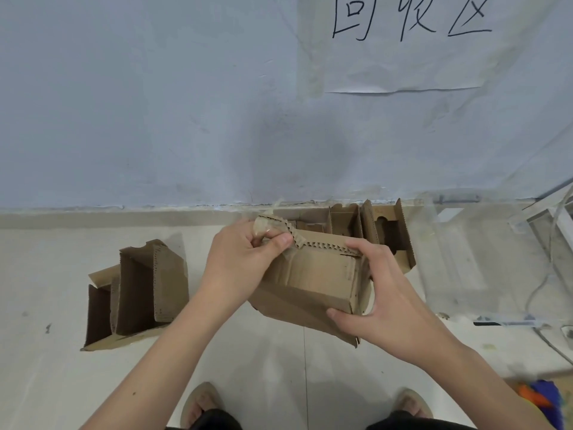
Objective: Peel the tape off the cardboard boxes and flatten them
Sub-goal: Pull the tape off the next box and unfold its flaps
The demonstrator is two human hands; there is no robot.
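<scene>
A cardboard box (313, 283) is gripped by the right hand (390, 302) while its tape (269, 228) is pinched by the left hand (245, 262).

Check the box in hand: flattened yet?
No. The held box keeps its boxy shape; left hand pinches tape.

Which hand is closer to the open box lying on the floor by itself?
Left. The left hand pinches tape just right of that open box; the right hand grips the held box farther right.
</scene>
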